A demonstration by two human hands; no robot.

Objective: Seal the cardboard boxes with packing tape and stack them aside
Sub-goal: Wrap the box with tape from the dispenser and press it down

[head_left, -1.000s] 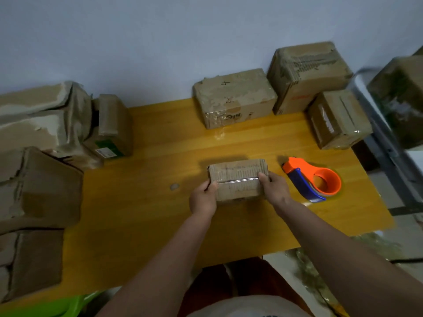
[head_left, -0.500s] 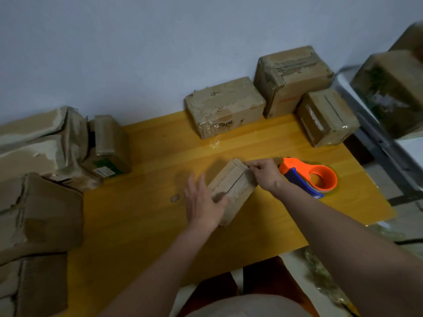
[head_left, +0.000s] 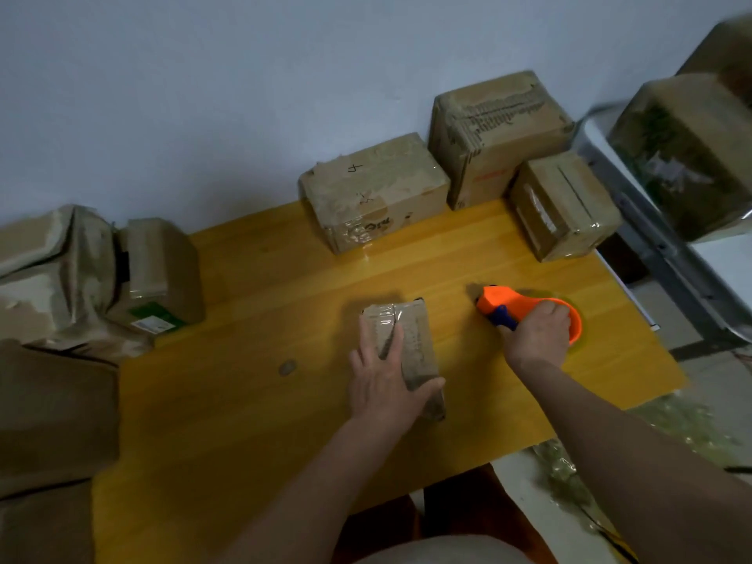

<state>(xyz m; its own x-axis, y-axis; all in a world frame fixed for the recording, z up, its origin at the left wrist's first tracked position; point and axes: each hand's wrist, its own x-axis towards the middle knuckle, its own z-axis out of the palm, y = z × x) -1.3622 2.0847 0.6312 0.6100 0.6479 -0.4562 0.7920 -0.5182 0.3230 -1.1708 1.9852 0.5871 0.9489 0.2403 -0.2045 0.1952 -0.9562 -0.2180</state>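
A small cardboard box [head_left: 415,339] lies lengthwise in the middle of the yellow wooden table [head_left: 244,400], with clear tape over its far end. My left hand [head_left: 382,376] rests flat on the box's left side, fingers straight, thumb at its near edge. To the right, my right hand [head_left: 537,331] grips the orange and blue tape dispenser [head_left: 500,303], which sits on the table.
Three taped boxes [head_left: 378,189] [head_left: 496,132] [head_left: 565,205] stand along the far edge by the wall. Worn boxes [head_left: 53,274] pile up at the left. A metal shelf [head_left: 667,246] with wrapped boxes is at the right. A small coin-like disc [head_left: 287,367] lies on the table.
The small box has turned from crosswise to lengthwise. My right hand left the box and took hold of the tape dispenser. My left hand settled flat on the box.
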